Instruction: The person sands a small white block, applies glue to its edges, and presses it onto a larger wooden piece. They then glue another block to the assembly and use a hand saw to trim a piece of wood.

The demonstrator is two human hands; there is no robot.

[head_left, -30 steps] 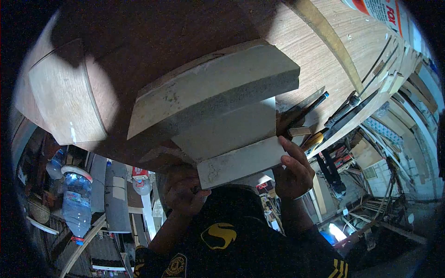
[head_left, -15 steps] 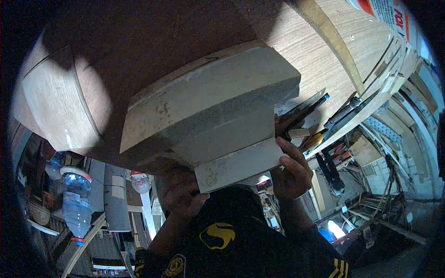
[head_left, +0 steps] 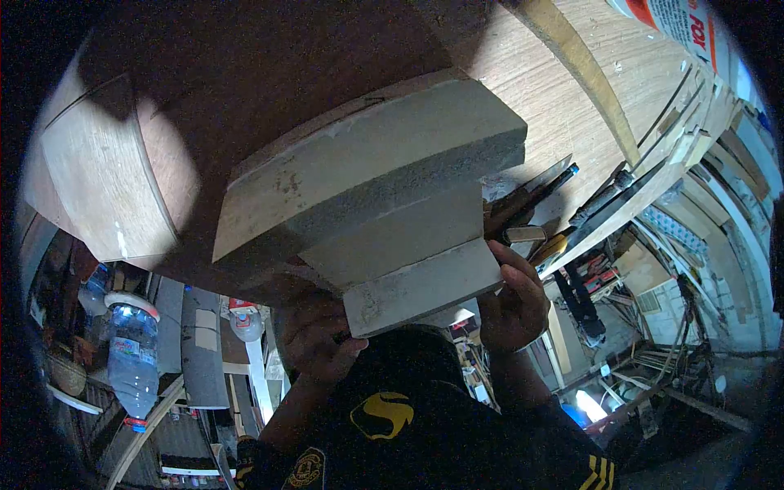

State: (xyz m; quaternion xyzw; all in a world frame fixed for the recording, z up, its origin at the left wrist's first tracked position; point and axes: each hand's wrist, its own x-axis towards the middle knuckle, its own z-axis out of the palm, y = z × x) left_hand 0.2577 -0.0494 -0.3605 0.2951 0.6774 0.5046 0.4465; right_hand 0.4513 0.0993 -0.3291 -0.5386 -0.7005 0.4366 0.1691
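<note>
A pale, dusty board (head_left: 425, 282) with a square-edged front strip lies between my hands, near the bench edge. My right hand (head_left: 516, 302) grips its right end, with the fingertips on the corner. At its lower left corner is my left hand (head_left: 322, 339), in shadow, its fingers curled against the board. Just behind the board sits a thick pale block (head_left: 376, 155) with a rough grey front face and a slightly curved top edge. Part of the board's rear is hidden beneath or behind this block.
A wooden workbench (head_left: 572, 106) carries a curved wooden strip (head_left: 584, 61), dark tools (head_left: 539, 196) and a labelled container (head_left: 682, 28) at the upper right. A thin panel (head_left: 102, 167) lies at the left. Below hangs a clear plastic bottle (head_left: 133, 355).
The front edge of the board and the block's rough face look slightly tilted up toward the camera. Both hands keep nearly the same places on the board.
</note>
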